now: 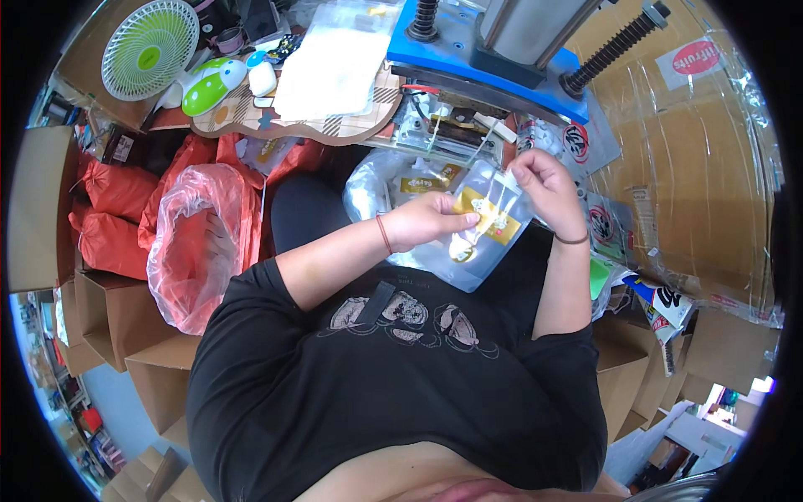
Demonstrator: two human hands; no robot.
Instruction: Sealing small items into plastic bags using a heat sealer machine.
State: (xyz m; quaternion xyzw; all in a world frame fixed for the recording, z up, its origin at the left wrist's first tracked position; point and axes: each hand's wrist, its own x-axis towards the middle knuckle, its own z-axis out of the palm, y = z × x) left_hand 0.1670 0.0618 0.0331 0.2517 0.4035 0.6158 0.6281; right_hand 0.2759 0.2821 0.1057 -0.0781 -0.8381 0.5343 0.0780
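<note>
A clear plastic pouch (483, 266) with a yellow printed label is held tilted over my lap. My left hand (425, 222) grips its left side, thumb lying across the front near the label. At the pouch's upper right corner, my right hand (548, 186) has thumb and fingertips pinched together. The small part between those fingertips is mostly hidden. Just behind the pouch lies a clear plastic bag (368, 186) with similar yellow-labelled pieces in it.
A press with a blue plate (452, 52) stands ahead, beside a stack of clear sheets (330, 71). A green and white fan (149, 57) is at far left. Red bags (117, 188) and an open lined red bag (201, 276) stand left; a big carton (669, 125) is right.
</note>
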